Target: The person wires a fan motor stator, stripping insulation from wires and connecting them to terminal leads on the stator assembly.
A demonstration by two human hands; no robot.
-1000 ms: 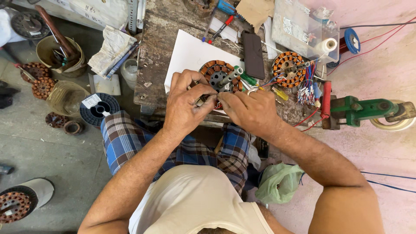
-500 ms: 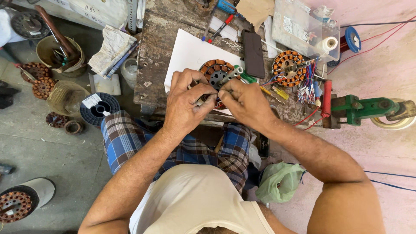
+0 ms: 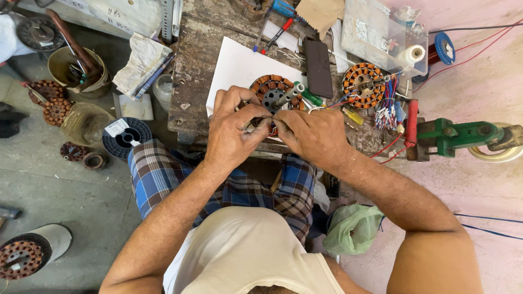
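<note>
Both hands, left (image 3: 234, 133) and right (image 3: 310, 136), pinch closed on the stator's (image 3: 272, 95) wires.

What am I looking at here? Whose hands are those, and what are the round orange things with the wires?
The picture comes from a camera worn on a person's head, looking down, so you see their own arms and lap. The left hand and right hand meet over a worn wooden bench. Their fingertips pinch something small between them, likely thin wire, but it is too hidden to tell. Just behind them, on a white sheet, lies a round motor winding wrapped in copper-coloured coils. A second winding with coloured wires lies further right, beside a green clamp. A black wire spool sits on the floor.
</note>
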